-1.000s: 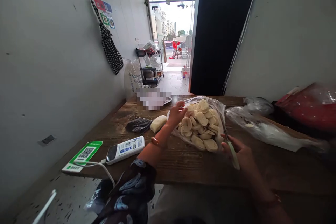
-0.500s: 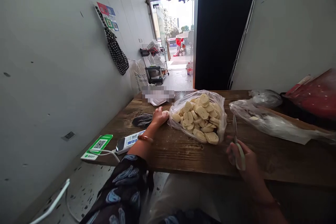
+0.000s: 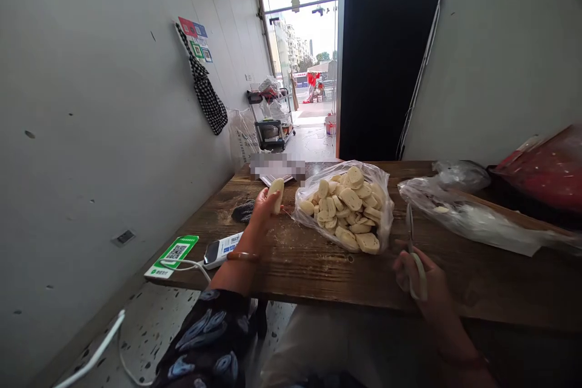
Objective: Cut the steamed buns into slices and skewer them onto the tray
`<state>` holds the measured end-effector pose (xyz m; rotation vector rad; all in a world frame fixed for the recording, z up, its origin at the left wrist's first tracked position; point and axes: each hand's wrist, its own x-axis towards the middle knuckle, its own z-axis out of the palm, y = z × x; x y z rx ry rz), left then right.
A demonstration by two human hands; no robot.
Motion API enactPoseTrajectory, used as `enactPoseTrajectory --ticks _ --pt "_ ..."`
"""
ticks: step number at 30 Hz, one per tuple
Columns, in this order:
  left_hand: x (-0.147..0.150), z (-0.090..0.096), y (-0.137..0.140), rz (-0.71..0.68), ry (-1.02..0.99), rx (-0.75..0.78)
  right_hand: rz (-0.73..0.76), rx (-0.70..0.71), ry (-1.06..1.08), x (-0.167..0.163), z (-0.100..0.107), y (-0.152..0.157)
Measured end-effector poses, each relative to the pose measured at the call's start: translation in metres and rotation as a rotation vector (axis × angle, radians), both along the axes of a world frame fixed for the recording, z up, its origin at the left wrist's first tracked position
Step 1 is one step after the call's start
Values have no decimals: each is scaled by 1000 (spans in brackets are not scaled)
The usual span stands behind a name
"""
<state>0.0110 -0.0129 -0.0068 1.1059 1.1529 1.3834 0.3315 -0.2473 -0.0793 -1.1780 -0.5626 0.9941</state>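
My left hand (image 3: 262, 209) grips a pale, oval bread slice (image 3: 277, 193) on edge between thumb and fingers, just left of the bag. A clear plastic bag (image 3: 389, 218) lies spread on the table, heaped with many similar bread slices (image 3: 351, 199). To the bag's right, my right hand (image 3: 430, 279) is closed around the light-coloured handles of a pair of scissors (image 3: 410, 227), blades pointing up and away from me. Part of the handles is hidden by the fingers.
The dark wooden table (image 3: 313, 273) carries a grey cloth (image 3: 244, 211), a white payment device (image 3: 222, 250) and a green QR stand (image 3: 175, 256) with a cable. Crumpled plastic (image 3: 482, 218) lies at the right, and a tray (image 3: 275, 173) at the back edge.
My left hand has lifted the bread slice and turned it more upright, showing its face. The scissors stay in my right hand at nearly the same spot. The view has tipped up slightly.
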Motion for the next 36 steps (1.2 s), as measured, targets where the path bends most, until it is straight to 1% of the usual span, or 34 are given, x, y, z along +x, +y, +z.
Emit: enactPoseTrajectory --ticks 1,2,4,5,7,9,12,17,19,22,25,29,33,36 --pt "1 4 -8 -43 -54 5 0 3 6 0 0 0" --pt "3 7 -16 -118 -173 3 -1 8 12 0 0 0" --pt "11 12 -32 -239 -383 -51 -3 12 14 0 -1 -1" --pt "17 13 -39 -270 -462 -75 -5 10 2 0 -1 -2" --pt "29 15 -50 -316 -581 -117 -13 0 -38 0 -2 -3" --pt "41 16 -56 -386 -640 -152 -17 -8 -72 0 -3 -2" --pt "56 16 -57 -480 -652 -197 -27 -12 -102 2 -8 0" --pt "77 22 -49 -562 -666 -244 -46 -39 -222 2 -13 2" --pt "85 24 -44 -583 -659 -232 -39 -42 -241 1 -13 2" --pt "94 22 -41 -632 -607 -149 -40 -55 -224 1 -12 1" --pt "97 16 -42 -705 -544 -81 -53 -58 -225 0 -11 1" --pt "94 6 -46 -754 -482 -100 -55 -60 -255 -3 -7 -1" --pt "92 -2 -52 -750 -496 -90 -71 -65 -304 -6 -2 -5" --pt "93 -5 -57 -775 -462 -111 -83 -72 -343 -8 2 -8"
